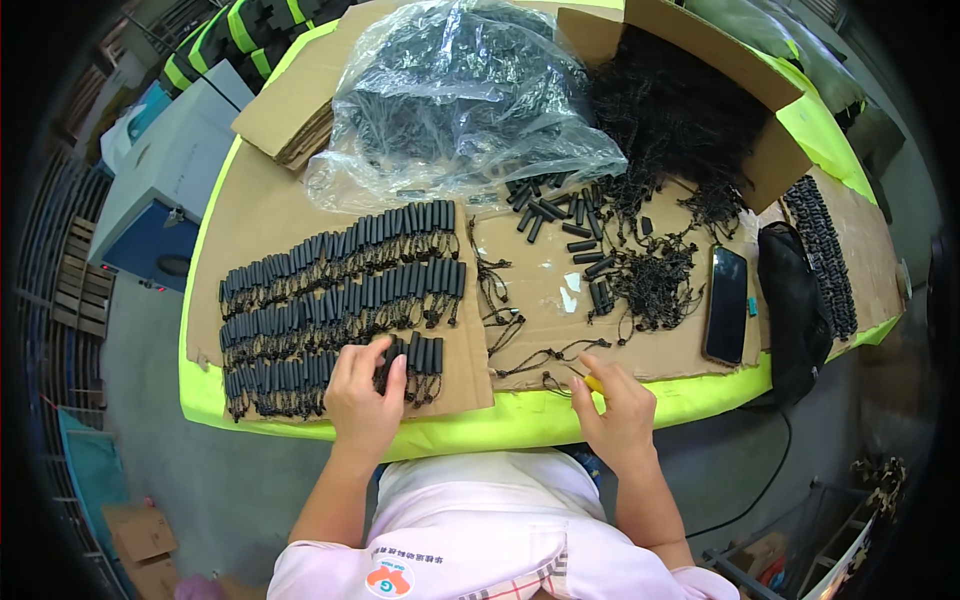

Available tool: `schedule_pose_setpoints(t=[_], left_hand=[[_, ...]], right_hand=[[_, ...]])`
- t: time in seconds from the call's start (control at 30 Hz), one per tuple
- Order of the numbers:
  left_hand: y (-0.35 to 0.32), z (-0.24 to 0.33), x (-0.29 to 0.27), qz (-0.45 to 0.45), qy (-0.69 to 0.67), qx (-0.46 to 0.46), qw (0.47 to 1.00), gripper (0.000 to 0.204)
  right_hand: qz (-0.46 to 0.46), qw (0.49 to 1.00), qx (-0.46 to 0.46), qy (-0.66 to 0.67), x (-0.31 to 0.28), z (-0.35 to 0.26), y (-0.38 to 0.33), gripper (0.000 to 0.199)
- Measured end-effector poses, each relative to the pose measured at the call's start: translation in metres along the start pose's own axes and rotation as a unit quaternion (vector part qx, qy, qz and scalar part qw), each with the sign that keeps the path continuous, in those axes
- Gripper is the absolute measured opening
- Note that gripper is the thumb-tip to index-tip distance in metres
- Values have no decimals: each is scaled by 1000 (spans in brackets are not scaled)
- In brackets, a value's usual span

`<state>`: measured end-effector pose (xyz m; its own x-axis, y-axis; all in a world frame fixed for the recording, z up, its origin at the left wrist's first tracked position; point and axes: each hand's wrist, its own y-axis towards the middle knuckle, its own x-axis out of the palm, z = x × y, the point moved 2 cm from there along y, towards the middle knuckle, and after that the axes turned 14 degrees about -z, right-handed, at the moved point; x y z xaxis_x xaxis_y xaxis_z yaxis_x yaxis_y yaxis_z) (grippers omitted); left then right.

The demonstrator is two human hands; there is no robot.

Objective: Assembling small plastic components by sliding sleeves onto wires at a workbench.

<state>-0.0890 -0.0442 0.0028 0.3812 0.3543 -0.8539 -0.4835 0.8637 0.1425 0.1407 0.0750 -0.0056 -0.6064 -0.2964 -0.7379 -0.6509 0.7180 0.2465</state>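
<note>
My left hand (362, 400) is at the front row of black tubes with cord loops (285, 382). Its thumb and fingers close round a short black tube (386, 364), partly hidden by the fingers. My right hand (618, 412) is near the table's front edge, fingers curled on a small yellow tool (594, 384); most of the tool is hidden. Just beyond that hand, knotted black cords (540, 358) lie on the cardboard. Three rows of corded tubes stand side by side on the left cardboard sheet (465, 385).
Loose black tubes (583, 246) and a tangle of black cords (655, 285) lie right of centre. Behind are a clear plastic bag (450, 100) and an open carton (700, 45) of cords. A phone (726, 305) and a black pouch (790, 310) lie at right.
</note>
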Motion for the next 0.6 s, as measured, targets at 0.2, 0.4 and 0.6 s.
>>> schedule_pose_setpoints(t=[0.2,0.4,0.6], left_hand=[[-7,-14,-6,-44,20,-3,999,26],[-5,-11,-6,-45,45,-6,998,32],[-2,0,-15,-30,17,-11,999,34]], right_hand=[[-8,1000,10,-1,0,-2,-1,24],[-20,999,37,12,-5,-2,-3,24],[-11,999,38,12,-5,2,-5,24]])
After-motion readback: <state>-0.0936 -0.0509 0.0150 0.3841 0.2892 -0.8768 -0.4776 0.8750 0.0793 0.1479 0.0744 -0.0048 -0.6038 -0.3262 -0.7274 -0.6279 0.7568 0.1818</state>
